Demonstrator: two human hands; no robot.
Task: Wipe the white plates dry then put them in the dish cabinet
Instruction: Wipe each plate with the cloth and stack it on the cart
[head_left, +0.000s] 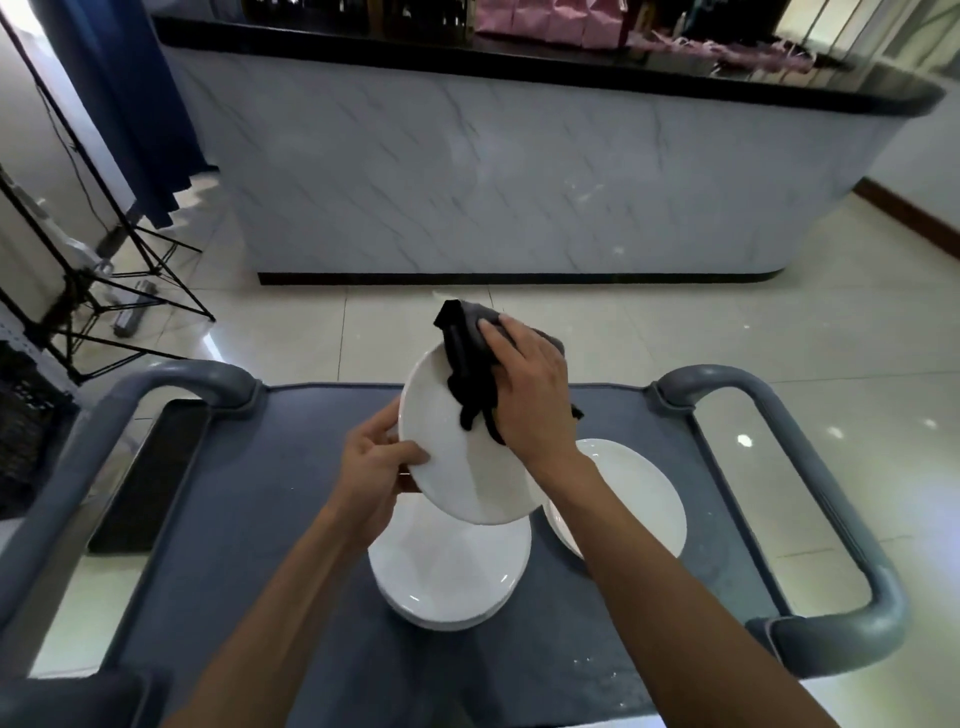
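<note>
A white plate (457, 467) is held tilted above the grey cart top (249, 519). My left hand (376, 467) grips its left rim, thumb on the face and fingers behind. My right hand (530, 395) presses a dark grey cloth (467, 358) against the plate's upper face, and the cloth hangs over the far rim. Below the held plate lies a stack of white plates (447, 577). Another white plate (628, 499) lies to the right, partly hidden by my right forearm.
The cart has grey tubular handles at left (171, 379) and right (841, 525). A marble-fronted counter (493, 171) with a black top stands ahead across a tiled floor. Black stand legs (104, 291) and a blue curtain (130, 104) are at far left.
</note>
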